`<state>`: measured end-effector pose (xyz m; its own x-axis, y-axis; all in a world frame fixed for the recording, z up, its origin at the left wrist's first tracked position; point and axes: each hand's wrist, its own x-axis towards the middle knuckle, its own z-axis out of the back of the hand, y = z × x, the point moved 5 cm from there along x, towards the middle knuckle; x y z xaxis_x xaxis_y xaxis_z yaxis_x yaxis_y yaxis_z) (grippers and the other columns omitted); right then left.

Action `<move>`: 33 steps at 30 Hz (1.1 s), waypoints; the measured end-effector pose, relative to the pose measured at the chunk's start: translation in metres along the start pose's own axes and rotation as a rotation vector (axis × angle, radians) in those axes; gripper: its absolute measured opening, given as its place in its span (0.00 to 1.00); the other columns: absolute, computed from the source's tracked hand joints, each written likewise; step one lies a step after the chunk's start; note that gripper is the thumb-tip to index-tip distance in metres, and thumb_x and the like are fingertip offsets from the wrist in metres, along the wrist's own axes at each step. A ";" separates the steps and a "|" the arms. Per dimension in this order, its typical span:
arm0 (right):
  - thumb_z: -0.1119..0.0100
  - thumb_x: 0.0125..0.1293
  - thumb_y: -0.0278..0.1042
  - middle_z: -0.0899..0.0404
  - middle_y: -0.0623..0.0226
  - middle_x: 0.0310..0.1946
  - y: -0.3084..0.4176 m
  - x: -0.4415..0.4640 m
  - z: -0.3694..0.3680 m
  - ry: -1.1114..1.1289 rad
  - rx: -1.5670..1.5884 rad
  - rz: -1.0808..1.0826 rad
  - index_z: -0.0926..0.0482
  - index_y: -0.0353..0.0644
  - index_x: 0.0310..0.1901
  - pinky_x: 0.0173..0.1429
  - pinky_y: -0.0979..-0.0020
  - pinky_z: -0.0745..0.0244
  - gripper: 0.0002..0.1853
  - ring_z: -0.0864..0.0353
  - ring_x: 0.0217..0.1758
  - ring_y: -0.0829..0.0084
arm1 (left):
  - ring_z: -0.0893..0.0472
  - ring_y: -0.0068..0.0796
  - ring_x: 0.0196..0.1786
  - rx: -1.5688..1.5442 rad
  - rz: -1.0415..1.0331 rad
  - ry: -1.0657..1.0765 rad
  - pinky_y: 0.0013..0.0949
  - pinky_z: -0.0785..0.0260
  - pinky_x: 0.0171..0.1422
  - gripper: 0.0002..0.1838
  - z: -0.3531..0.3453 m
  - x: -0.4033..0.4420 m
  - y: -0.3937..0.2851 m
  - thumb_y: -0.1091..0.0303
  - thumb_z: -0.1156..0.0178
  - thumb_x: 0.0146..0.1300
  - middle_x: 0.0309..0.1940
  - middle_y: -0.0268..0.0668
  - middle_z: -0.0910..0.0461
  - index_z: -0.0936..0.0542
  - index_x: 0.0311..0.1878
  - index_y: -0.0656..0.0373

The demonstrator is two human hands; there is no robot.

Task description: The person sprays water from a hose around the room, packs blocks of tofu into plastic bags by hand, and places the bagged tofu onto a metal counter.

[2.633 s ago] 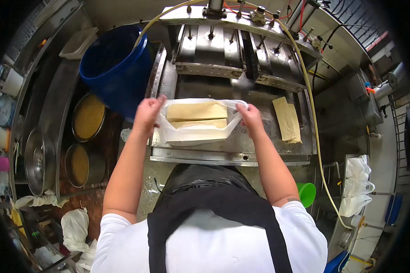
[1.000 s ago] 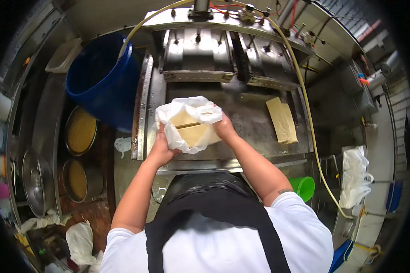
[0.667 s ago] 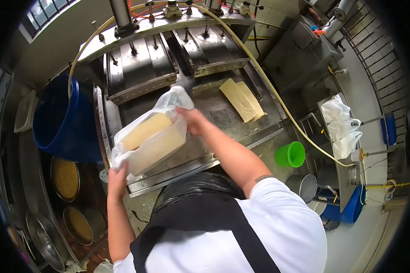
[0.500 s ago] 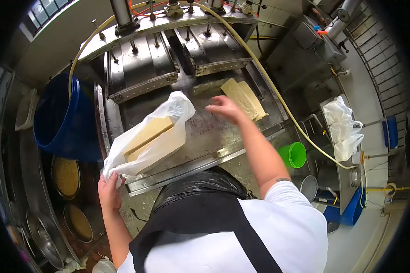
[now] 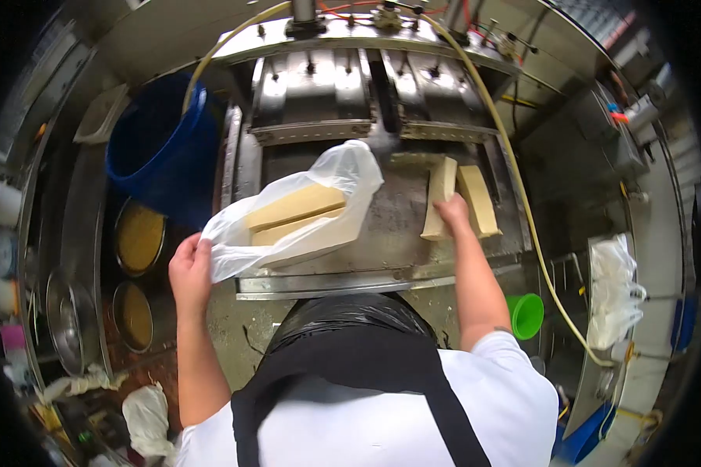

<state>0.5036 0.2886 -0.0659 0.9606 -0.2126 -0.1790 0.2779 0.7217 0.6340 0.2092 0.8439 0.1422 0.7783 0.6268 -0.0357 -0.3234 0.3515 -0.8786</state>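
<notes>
My left hand [image 5: 191, 266] is closed on the gathered edge of a white translucent plastic bag [image 5: 230, 257]. Inside the bag, which lies slanted on the metal press table, are long pale-yellow blocks that look like tofu [image 5: 297, 207], side by side. On the right of the table, my right hand [image 5: 453, 212] grips a similar tofu block [image 5: 442, 180] near its front end. That block appears turned onto its narrow side. A second loose tofu block [image 5: 479, 201] lies just to its right, apart from the first at the front.
Two metal press boxes [image 5: 311, 97] stand at the back of the table [image 5: 393, 206]. A large blue barrel [image 5: 160, 183] is at the left, near pots with yellowish contents [image 5: 139, 237]. A hose [image 5: 510, 152] runs down the right side, and a green bucket [image 5: 526, 315] stands below.
My right hand has reached the loose blocks and taken hold of the left one, which now stands apart from its neighbour. The left hand still holds the bag. The camera view has turned.
</notes>
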 end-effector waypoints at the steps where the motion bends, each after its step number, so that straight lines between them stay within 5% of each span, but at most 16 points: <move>1: 0.26 0.57 0.33 0.11 0.54 0.43 -0.007 0.002 -0.011 0.150 0.413 -0.034 0.16 0.34 0.51 0.49 0.57 0.17 0.21 0.11 0.44 0.59 | 0.19 0.19 0.40 -0.056 0.094 -0.001 0.27 0.25 0.48 0.17 0.000 -0.004 -0.014 0.63 0.37 0.75 0.37 0.34 0.14 0.17 0.55 0.69; 2: 0.28 0.59 0.28 0.12 0.62 0.41 0.004 -0.006 -0.008 0.241 0.623 -0.039 0.17 0.34 0.50 0.45 0.62 0.17 0.17 0.12 0.41 0.68 | 0.18 0.19 0.41 -0.118 0.188 -0.002 0.27 0.25 0.48 0.18 0.000 -0.009 -0.027 0.63 0.36 0.75 0.38 0.34 0.13 0.18 0.57 0.69; 6: 0.30 0.70 0.31 0.13 0.65 0.45 0.125 -0.077 0.065 0.271 1.018 0.145 0.20 0.37 0.54 0.50 0.65 0.14 0.15 0.12 0.42 0.70 | 0.15 0.28 0.44 -0.088 0.194 0.038 0.34 0.23 0.51 0.21 0.002 -0.011 -0.032 0.63 0.33 0.71 0.42 0.41 0.13 0.20 0.59 0.69; 8: 0.40 0.77 0.51 0.24 0.52 0.69 0.184 -0.108 0.099 0.554 1.435 0.266 0.35 0.38 0.76 0.71 0.53 0.23 0.35 0.19 0.67 0.57 | 0.14 0.40 0.51 0.325 -0.246 0.123 0.40 0.23 0.54 0.23 0.000 -0.009 -0.035 0.62 0.31 0.66 0.48 0.50 0.14 0.20 0.58 0.70; 9: 0.43 0.76 0.63 0.32 0.48 0.76 0.209 -0.118 0.108 0.647 1.568 0.379 0.43 0.40 0.81 0.77 0.45 0.30 0.44 0.26 0.73 0.49 | 0.16 0.50 0.56 0.500 -0.216 0.173 0.43 0.24 0.56 0.24 0.000 -0.005 -0.037 0.61 0.31 0.64 0.52 0.57 0.17 0.19 0.57 0.69; 11: 0.45 0.76 0.65 0.36 0.46 0.78 0.282 -0.150 0.127 0.915 1.637 0.714 0.44 0.42 0.82 0.78 0.43 0.31 0.45 0.27 0.74 0.45 | 0.17 0.51 0.55 0.504 -0.211 0.149 0.43 0.25 0.56 0.23 -0.001 -0.002 -0.038 0.61 0.32 0.65 0.51 0.56 0.17 0.18 0.56 0.69; 14: 0.40 0.75 0.62 0.26 0.49 0.71 0.331 -0.146 0.105 0.936 1.673 0.748 0.38 0.38 0.78 0.74 0.43 0.27 0.43 0.23 0.70 0.43 | 0.17 0.43 0.47 0.391 -0.184 0.063 0.39 0.25 0.54 0.16 -0.015 -0.002 -0.044 0.64 0.35 0.70 0.44 0.48 0.16 0.15 0.51 0.68; 15: 0.40 0.75 0.62 0.26 0.49 0.71 0.342 -0.141 0.094 0.942 1.670 0.753 0.38 0.38 0.78 0.74 0.43 0.27 0.43 0.23 0.70 0.43 | 0.19 0.34 0.42 -0.077 -0.006 0.091 0.34 0.27 0.51 0.14 -0.022 -0.001 -0.036 0.63 0.37 0.72 0.38 0.40 0.18 0.15 0.49 0.67; 16: 0.40 0.75 0.61 0.28 0.48 0.72 0.349 -0.137 0.074 1.009 1.569 0.763 0.37 0.39 0.78 0.73 0.45 0.25 0.41 0.24 0.71 0.47 | 0.22 0.25 0.38 -0.546 0.170 0.117 0.29 0.28 0.47 0.13 -0.029 0.001 -0.027 0.63 0.38 0.75 0.33 0.32 0.21 0.14 0.48 0.66; 17: 0.40 0.75 0.60 0.30 0.47 0.73 0.354 -0.141 0.056 1.071 1.465 0.772 0.36 0.41 0.77 0.72 0.47 0.23 0.40 0.25 0.72 0.50 | 0.25 0.18 0.37 -0.595 0.190 0.100 0.25 0.30 0.46 0.12 -0.029 0.002 -0.022 0.65 0.43 0.79 0.31 0.26 0.24 0.15 0.48 0.64; 19: 0.32 0.73 0.42 0.21 0.54 0.65 0.359 -0.152 0.018 0.914 1.139 0.838 0.31 0.39 0.73 0.67 0.55 0.21 0.32 0.18 0.65 0.61 | 0.27 0.18 0.35 -0.844 0.257 0.100 0.25 0.30 0.44 0.10 -0.033 0.006 -0.006 0.67 0.43 0.79 0.32 0.26 0.24 0.17 0.49 0.63; 21: 0.25 0.64 0.31 0.23 0.53 0.64 0.365 -0.176 -0.011 0.534 0.666 1.050 0.35 0.41 0.77 0.68 0.60 0.26 0.41 0.24 0.68 0.64 | 0.31 0.17 0.32 -1.222 0.365 0.208 0.25 0.30 0.43 0.10 -0.037 0.010 0.006 0.67 0.46 0.81 0.29 0.25 0.27 0.21 0.54 0.62; 22: 0.23 0.62 0.32 0.25 0.51 0.64 0.370 -0.197 -0.018 0.460 0.673 1.257 0.39 0.40 0.80 0.71 0.57 0.29 0.47 0.27 0.69 0.59 | 0.31 0.17 0.32 -1.225 0.364 0.205 0.25 0.30 0.43 0.10 -0.035 0.010 0.009 0.67 0.46 0.81 0.29 0.25 0.27 0.21 0.54 0.62; 24: 0.23 0.61 0.37 0.27 0.50 0.63 0.355 -0.209 -0.045 0.504 0.145 1.459 0.40 0.52 0.82 0.72 0.53 0.30 0.49 0.26 0.66 0.52 | 0.32 0.16 0.31 -1.396 0.433 0.261 0.25 0.29 0.43 0.11 -0.037 0.009 0.012 0.66 0.48 0.82 0.32 0.26 0.27 0.22 0.57 0.61; 27: 0.31 0.66 0.56 0.28 0.49 0.60 0.308 -0.226 -0.078 0.628 -0.597 1.365 0.33 0.71 0.77 0.68 0.49 0.29 0.38 0.27 0.66 0.46 | 0.31 0.15 0.31 -1.461 0.430 0.313 0.25 0.28 0.42 0.11 -0.039 0.008 0.014 0.66 0.48 0.81 0.36 0.26 0.26 0.23 0.59 0.60; 33: 0.34 0.66 0.62 0.27 0.52 0.62 0.288 -0.240 -0.092 0.503 -0.615 1.425 0.32 0.73 0.77 0.72 0.51 0.34 0.37 0.27 0.67 0.49 | 0.30 0.14 0.33 -1.355 0.369 0.393 0.24 0.28 0.40 0.14 -0.050 -0.001 -0.001 0.69 0.47 0.80 0.40 0.25 0.24 0.25 0.65 0.58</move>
<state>0.3537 0.6078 0.0902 0.2978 0.9539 -0.0360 -0.9444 0.2999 0.1350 0.2352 0.8081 0.1196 0.9308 0.2297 -0.2843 0.0384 -0.8349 -0.5490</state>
